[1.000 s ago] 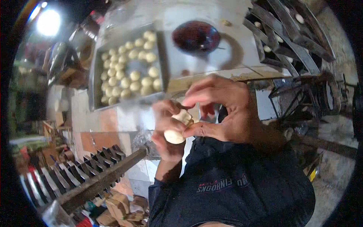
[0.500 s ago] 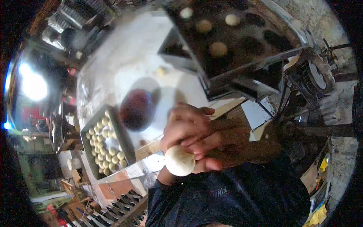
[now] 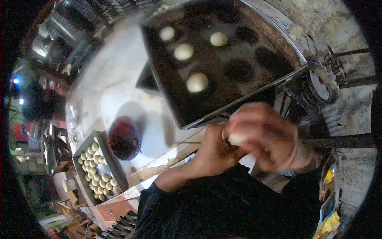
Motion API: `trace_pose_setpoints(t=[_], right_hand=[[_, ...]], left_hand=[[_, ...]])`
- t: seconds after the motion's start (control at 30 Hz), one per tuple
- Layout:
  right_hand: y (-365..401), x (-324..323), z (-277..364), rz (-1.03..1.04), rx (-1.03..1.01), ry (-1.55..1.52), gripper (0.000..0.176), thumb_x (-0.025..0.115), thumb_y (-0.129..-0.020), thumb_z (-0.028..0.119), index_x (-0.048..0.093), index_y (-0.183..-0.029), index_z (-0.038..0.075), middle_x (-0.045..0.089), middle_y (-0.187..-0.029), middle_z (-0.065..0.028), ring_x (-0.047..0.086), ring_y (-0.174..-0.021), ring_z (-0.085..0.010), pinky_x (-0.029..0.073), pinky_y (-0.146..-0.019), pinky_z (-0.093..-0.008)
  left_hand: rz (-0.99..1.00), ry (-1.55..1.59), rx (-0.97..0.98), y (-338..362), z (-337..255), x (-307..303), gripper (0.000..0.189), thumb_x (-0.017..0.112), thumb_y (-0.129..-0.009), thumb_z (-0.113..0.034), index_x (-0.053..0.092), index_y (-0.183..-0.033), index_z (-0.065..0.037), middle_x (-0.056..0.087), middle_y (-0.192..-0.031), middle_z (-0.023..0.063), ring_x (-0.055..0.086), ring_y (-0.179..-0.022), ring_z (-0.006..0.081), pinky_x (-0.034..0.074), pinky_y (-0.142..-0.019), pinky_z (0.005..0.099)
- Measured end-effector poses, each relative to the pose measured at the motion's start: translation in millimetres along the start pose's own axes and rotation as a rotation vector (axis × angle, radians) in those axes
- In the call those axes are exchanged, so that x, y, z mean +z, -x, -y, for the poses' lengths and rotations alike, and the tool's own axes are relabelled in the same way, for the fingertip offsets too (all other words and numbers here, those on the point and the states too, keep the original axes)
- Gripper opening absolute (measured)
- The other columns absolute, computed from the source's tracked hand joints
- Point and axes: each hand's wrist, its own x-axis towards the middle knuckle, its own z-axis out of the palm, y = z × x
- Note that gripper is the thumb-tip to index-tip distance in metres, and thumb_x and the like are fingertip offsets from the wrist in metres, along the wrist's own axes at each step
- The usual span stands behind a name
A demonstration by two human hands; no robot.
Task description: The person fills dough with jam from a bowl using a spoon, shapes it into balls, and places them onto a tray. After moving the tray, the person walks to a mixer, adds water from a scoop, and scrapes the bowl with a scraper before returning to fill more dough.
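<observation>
A pale dough ball (image 3: 235, 138) is pinched between my two hands, in front of my chest and just below the near edge of a dark baking tray. My left hand (image 3: 217, 150) is closed against its left side, thumb up. Slightly blurred, my right hand (image 3: 266, 133) curls its fingers over the ball from above and the right, covering most of it. On the dark baking tray (image 3: 223, 93) several round dough balls sit apart, among darker round marks; one dough ball (image 3: 197, 83) lies nearest my hands.
A round bowl (image 3: 124, 137) of dark reddish crumbly stuff stands on the whitish table (image 3: 115, 91). Left of it, a grey rectangular box (image 3: 121, 175) holds many small dough balls. Under the baking tray, another dark tray (image 3: 146, 77) sticks out. A metal wheel-like fixture (image 3: 320, 85) is at the right.
Both hands have moved right and up, toward the baking tray, with the dough ball. They were crossed with the ball low in front; now they close around it. The view has shifted too.
</observation>
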Motion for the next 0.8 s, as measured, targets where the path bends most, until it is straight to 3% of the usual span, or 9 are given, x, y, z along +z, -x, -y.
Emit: trace_pose_setpoints(t=[0.1, 0.23, 0.33, 0.43, 0.53, 0.57, 0.63, 0.67, 0.8], right_hand=[[-13.6, -13.5, -52.0, -0.148, 0.226, 0.013, 0.028, 0.056, -0.092, 0.020, 0.059, -0.111, 0.000, 0.064, -0.098, -0.0154, 0.063, -0.094, -0.0294, 0.049, -0.085, -0.0362], [-44.4, -21.9, -121.1, 0.560, 0.426, 0.350, 0.047, 0.055, -0.094, 0.034, 0.050, -0.128, 0.002, 0.054, -0.127, -0.0196, 0.053, -0.117, -0.0323, 0.040, -0.100, -0.0385], [-45.6, -24.1, -126.3, 0.768, 0.575, 0.298, 0.069, 0.050, -0.094, 0.043, 0.024, -0.147, 0.007, 0.023, -0.153, -0.0136, 0.022, -0.141, -0.0275, 0.017, -0.115, -0.0371], [-47.2, -28.6, -130.1, 0.675, 0.638, 0.077, 0.064, 0.046, -0.096, 0.042, 0.027, -0.147, 0.009, 0.024, -0.153, -0.0099, 0.019, -0.142, -0.0258, 0.015, -0.115, -0.0391], [-56.3, -13.5, -87.7, 0.069, 0.375, 0.921, 0.056, 0.044, -0.098, 0.038, 0.034, -0.144, 0.009, 0.029, -0.151, -0.0106, 0.027, -0.140, -0.0263, 0.020, -0.115, -0.0401], [-59.9, 11.2, -74.4, 0.083, 0.346, 0.882, 0.056, 0.044, -0.098, 0.038, 0.034, -0.144, 0.009, 0.029, -0.151, -0.0106, 0.027, -0.140, -0.0263, 0.020, -0.115, -0.0401], [-61.6, 42.6, -39.0, 0.045, 0.216, 0.789, 0.048, 0.048, -0.096, 0.030, 0.042, -0.136, 0.005, 0.039, -0.141, -0.0136, 0.035, -0.132, -0.0289, 0.028, -0.108, -0.0405], [-62.8, 53.4, -22.5, 0.027, 0.155, 0.755, 0.044, 0.050, -0.095, 0.026, 0.045, -0.132, 0.004, 0.043, -0.135, -0.0151, 0.040, -0.128, -0.0301, 0.032, -0.105, -0.0407], [-94.9, 107.1, 48.9, 0.011, -0.059, 0.654, 0.020, 0.059, -0.086, 0.006, 0.063, -0.103, -0.005, 0.062, -0.104, -0.0193, 0.058, -0.103, -0.0344, 0.047, -0.089, -0.0428]], left_hand=[[0.233, -0.026, -0.551, -11.7, -31.7, -26.0, 0.071, 0.082, -0.069, -0.004, 0.046, -0.130, -0.002, 0.060, -0.099, 0.0058, 0.052, -0.087, 0.0102, 0.043, -0.074, 0.0228], [0.233, -0.016, -0.344, 17.1, -40.9, -62.3, 0.060, 0.081, -0.070, -0.004, 0.055, -0.124, -0.004, 0.062, -0.096, 0.0028, 0.048, -0.074, 0.0065, 0.040, -0.063, 0.0217], [0.343, -0.123, -0.210, 49.6, -55.9, -112.6, 0.047, 0.077, -0.075, -0.006, 0.058, -0.118, -0.005, 0.063, -0.096, 0.0086, 0.058, -0.072, 0.0152, 0.046, -0.063, 0.0272], [0.393, -0.124, -0.263, 100.3, -64.6, -162.0, 0.043, 0.072, -0.082, -0.019, 0.056, -0.119, -0.005, 0.062, -0.102, 0.0153, 0.062, -0.081, 0.0267, 0.050, -0.070, 0.0355], [0.581, -0.209, -0.378, 175.7, -54.7, -228.3, 0.052, 0.063, -0.087, -0.038, 0.053, -0.122, -0.001, 0.061, -0.112, 0.0209, 0.059, -0.102, 0.0386, 0.048, -0.084, 0.0441], [0.548, -0.354, -0.592, 187.1, -81.1, -260.4, 0.051, 0.066, -0.086, -0.031, 0.051, -0.125, -0.002, 0.060, -0.114, 0.0222, 0.059, -0.103, 0.0375, 0.049, -0.085, 0.0425], [-0.156, -0.072, -0.117, 271.3, -39.2, -342.7, 0.035, 0.067, -0.079, -0.005, 0.061, -0.113, -0.004, 0.066, -0.107, 0.0139, 0.063, -0.097, 0.0226, 0.050, -0.081, 0.0375], [-0.368, -0.551, -0.646, 260.2, -72.9, -367.5, 0.034, 0.066, -0.078, -0.002, 0.062, -0.112, -0.004, 0.068, -0.099, 0.0108, 0.063, -0.089, 0.0176, 0.051, -0.077, 0.0298], [-0.746, -1.018, -0.951, 321.1, -30.5, -487.3, 0.043, 0.065, -0.085, -0.032, 0.058, -0.117, -0.005, 0.068, -0.095, 0.0153, 0.066, -0.077, 0.0232, 0.051, -0.068, 0.0339]])
